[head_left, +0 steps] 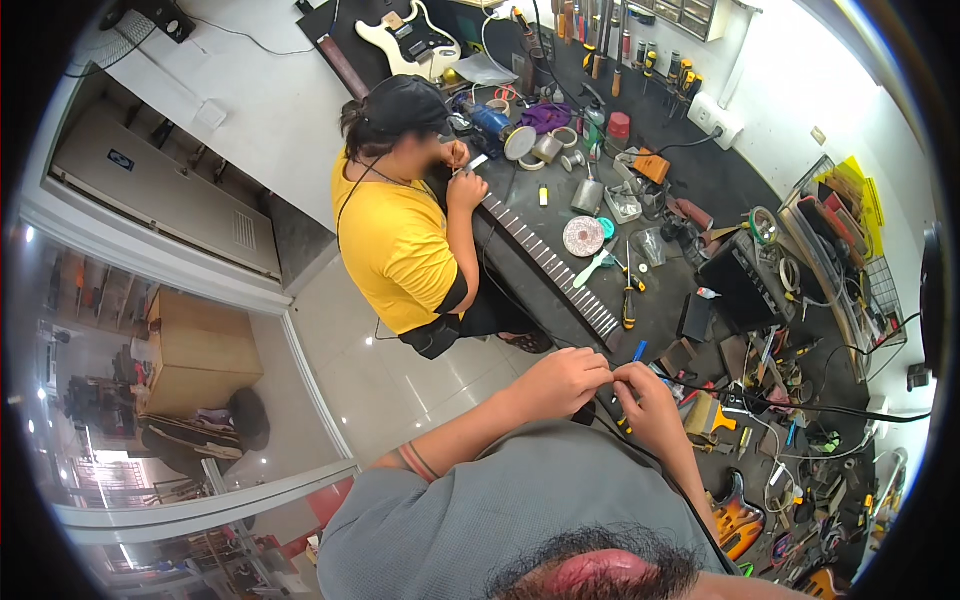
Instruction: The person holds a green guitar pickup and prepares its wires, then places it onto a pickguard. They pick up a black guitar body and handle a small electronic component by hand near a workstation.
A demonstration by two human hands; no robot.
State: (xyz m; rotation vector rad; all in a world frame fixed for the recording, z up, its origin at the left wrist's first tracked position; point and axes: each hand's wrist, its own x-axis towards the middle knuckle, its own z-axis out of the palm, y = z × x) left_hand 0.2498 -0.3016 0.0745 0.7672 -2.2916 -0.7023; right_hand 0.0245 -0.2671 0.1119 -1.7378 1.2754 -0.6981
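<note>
My left hand (pixel 565 383) and my right hand (pixel 648 405) meet over the front edge of the dark workbench. Fingers of both are closed in a pinch, tip to tip; whatever lies between them is hidden or too small to name. Just beyond them is the near end of a long guitar neck (pixel 555 262) with shiny frets, lying on the bench. A small blue item (pixel 640 350) sits close to my right fingertips. A black cable (pixel 790 403) passes beside the right hand.
At the neck's far end a person in a yellow shirt (pixel 400 240) works with both hands. Tape rolls, a white round spool (pixel 583 237), a screwdriver (pixel 629 300) and a black box (pixel 745 280) crowd the bench. A sunburst guitar body (pixel 738 520) lies at my right.
</note>
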